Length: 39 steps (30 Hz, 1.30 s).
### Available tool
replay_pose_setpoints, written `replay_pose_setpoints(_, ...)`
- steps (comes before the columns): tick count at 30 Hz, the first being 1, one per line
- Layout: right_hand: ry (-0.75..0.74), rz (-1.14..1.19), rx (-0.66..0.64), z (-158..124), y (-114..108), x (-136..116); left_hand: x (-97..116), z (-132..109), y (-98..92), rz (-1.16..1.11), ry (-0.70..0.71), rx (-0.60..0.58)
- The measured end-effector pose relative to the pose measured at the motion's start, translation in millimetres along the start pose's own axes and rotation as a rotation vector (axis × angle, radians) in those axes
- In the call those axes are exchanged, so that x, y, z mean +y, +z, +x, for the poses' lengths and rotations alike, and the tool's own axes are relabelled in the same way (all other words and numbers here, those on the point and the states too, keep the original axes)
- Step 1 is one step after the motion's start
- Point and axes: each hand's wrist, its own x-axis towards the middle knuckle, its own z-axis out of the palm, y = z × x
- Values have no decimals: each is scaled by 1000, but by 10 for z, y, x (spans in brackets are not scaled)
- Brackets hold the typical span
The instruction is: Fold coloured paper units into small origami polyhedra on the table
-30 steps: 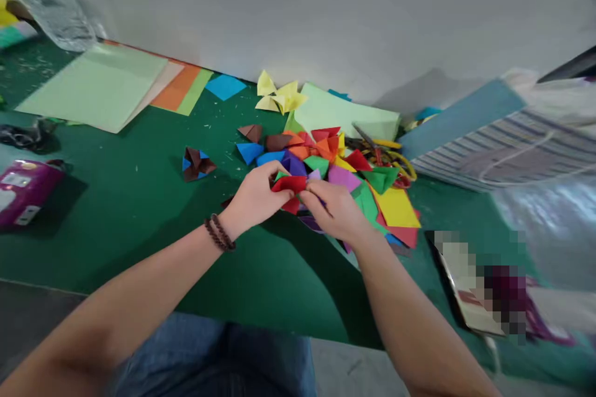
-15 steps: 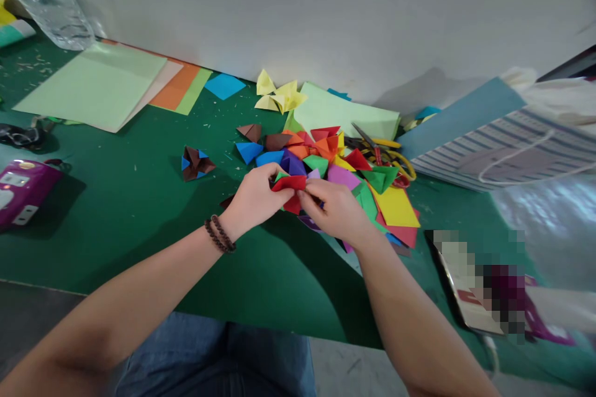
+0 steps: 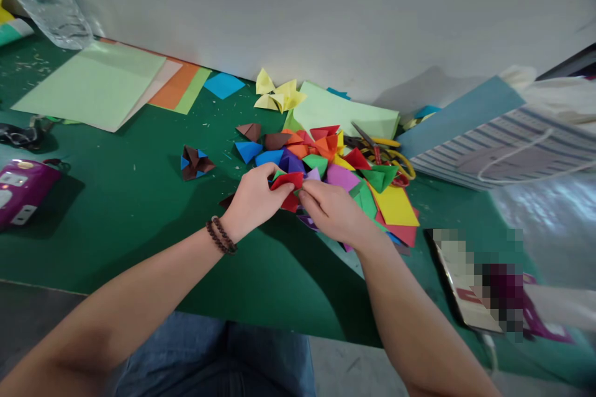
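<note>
Both hands (image 3: 298,205) pinch a folded red paper piece (image 3: 287,182)

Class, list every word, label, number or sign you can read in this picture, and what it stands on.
No text here can be read.
On the purple box: white labels, too blurred to read.
On the flat item at right: pixelated, unreadable.
On the red folded paper pinched by left hand and right hand: none.
On the striped bag: none.

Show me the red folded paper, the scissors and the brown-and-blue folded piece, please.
red folded paper (image 3: 287,180): head view, its upper flap.
scissors (image 3: 365,137): head view, the dark blade.
brown-and-blue folded piece (image 3: 194,162): head view, its brown middle.
</note>
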Motion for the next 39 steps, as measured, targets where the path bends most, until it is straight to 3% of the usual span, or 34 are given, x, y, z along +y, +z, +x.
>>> replay_pose_setpoints(11, 56, -59, 125, 30, 85, -17, -25, -48, 68, -21, 53, 75)
replay_pose_setpoints(20, -4, -11, 25, 6, 3, 22, -49, -6, 39, -93, -18, -64)
replay_pose_setpoints(27, 13, -159, 219, 47, 150, -32, -18, -22, 53, -124, -21, -4)
replay_pose_setpoints(31, 27, -168, 267, 57, 167, -51, -17, -22, 60, -145, -19, 5)
replay_pose_setpoints(39, 121, -45, 121, 33, 83, -26, -43, 3, 21, -72, 14, -35)
